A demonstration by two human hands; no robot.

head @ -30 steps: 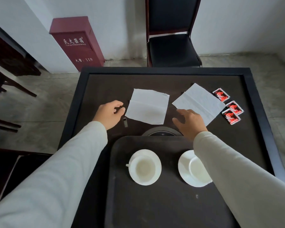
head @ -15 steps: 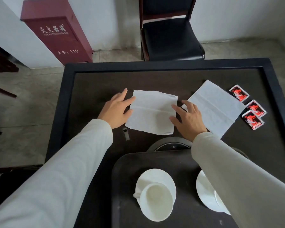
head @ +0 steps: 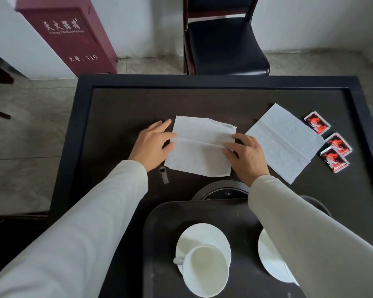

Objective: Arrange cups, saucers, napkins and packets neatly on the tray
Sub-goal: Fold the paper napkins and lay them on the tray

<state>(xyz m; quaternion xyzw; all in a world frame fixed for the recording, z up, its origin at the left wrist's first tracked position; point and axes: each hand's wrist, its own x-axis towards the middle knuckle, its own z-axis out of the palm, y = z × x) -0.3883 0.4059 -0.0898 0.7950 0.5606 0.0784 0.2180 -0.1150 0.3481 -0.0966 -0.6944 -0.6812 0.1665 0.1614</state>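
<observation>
A white napkin (head: 199,147) lies unfolded on the dark table, creased across its middle. My left hand (head: 152,145) pinches its left edge at the crease and my right hand (head: 247,154) pinches its right edge. A second white napkin (head: 285,143) lies flat to the right. Beside that one are three red packets (head: 332,145). The dark tray (head: 166,244) sits nearest me. It carries a white cup (head: 206,269) on a saucer (head: 205,235). A second saucer (head: 269,261) is half hidden by my right sleeve.
A round black disc (head: 221,190) lies between the tray and the napkin. A small dark clip (head: 164,174) rests by my left wrist. Behind the table (head: 125,100) stand a black chair (head: 224,44) and a maroon fire-extinguisher box (head: 73,37).
Both hands reached forward from beside the napkin and closed their fingers on its left and right edges. The view tilted forward, so the tray dropped lower in the frame.
</observation>
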